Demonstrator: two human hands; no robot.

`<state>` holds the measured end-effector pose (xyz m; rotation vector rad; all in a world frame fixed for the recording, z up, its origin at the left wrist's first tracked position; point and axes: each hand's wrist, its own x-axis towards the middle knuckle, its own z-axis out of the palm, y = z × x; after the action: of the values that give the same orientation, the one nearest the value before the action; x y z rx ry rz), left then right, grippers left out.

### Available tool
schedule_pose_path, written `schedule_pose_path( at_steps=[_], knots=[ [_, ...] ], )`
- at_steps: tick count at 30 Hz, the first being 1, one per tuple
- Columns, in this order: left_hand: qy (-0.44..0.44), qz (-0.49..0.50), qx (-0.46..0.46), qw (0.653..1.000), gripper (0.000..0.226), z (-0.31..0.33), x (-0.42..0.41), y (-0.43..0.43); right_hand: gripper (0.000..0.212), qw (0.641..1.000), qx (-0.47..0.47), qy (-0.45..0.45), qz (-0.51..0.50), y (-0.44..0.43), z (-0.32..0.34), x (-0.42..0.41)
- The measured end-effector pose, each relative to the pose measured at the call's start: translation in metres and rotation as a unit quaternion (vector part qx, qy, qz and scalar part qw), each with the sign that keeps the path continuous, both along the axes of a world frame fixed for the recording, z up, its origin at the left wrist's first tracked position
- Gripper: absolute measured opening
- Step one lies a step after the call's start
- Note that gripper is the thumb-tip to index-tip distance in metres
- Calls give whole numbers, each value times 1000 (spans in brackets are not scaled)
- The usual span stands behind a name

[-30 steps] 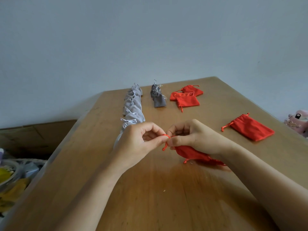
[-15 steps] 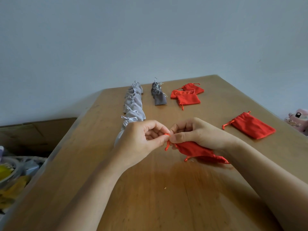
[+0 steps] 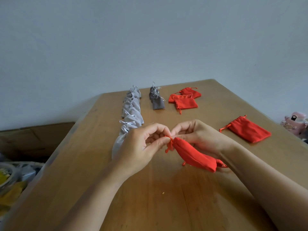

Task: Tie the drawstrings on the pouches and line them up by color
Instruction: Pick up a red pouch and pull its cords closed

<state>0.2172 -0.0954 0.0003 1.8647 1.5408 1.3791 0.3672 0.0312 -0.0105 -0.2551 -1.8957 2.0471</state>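
Red pouch [image 3: 193, 155], neck gathered, drawstring [image 3: 169, 145] dangling

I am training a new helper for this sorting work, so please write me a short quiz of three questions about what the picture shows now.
1. True or false: the left hand and the right hand both pinch the drawstring end of the red pouch.
2. Which colour has the longest line on the table? A light grey, B dark grey, C red.
3. Where does the lone red pouch lie?
Key: 1 true. 2 A, the light grey pouches. 3 Flat on the table, to the right of the right hand, apart from the far red pouches.
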Motion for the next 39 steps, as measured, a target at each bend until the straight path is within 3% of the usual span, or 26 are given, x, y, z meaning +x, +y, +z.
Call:
schedule_pose_path(
  at_steps=[6, 17, 25, 33, 39],
  knots=[
    [-40, -8, 9, 999, 5, 4, 3, -2, 10, 997, 53, 34, -40, -4, 5, 2],
    [-181, 5, -22, 983, 9, 17, 11, -8, 8, 993, 111, 24, 21, -9, 10, 1],
    [-150, 57, -31, 987, 7, 12, 11, -3, 2, 974, 222, -12, -41, -9, 15, 3],
    [-199, -72, -117, 970, 4, 10, 5, -1, 27, 967, 251, -44, 2, -12, 26, 12],
    [-163, -107, -108, 975, 6, 6, 2, 0, 3, 943, 328, -46, -40, -15, 25, 10]
  ],
)
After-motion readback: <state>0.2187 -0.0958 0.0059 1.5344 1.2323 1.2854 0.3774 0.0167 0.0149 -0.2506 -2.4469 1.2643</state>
